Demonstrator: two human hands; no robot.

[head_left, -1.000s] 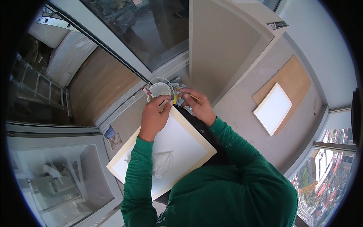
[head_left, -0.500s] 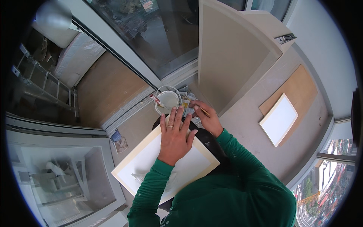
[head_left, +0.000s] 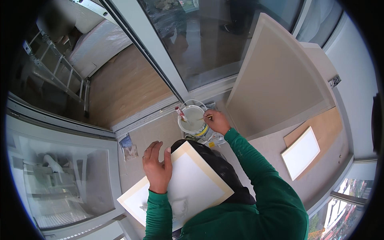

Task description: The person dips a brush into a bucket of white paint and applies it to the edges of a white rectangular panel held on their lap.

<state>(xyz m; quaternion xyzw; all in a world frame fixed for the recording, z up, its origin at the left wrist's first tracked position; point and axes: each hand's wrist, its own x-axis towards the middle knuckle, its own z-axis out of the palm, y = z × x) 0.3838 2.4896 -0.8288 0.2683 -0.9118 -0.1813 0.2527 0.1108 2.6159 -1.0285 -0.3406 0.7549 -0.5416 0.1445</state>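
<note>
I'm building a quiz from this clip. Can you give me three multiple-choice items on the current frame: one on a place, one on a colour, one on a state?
1. Where is the right hand?
A. at the bucket
B. on the ladder
C. on the small white panel

2. What colour are the sleeves?
A. red
B. green
C. yellow

3. What is the left hand doing?
A. hanging free
B. holding a cup
C. gripping the edge of the white board

Answers:
1. A, the hand holds a thin stick over the bucket's rim.
2. B, both forearms are in green cloth.
3. C, the thumb lies on the board's face and the fingers reach past its left edge.
</note>
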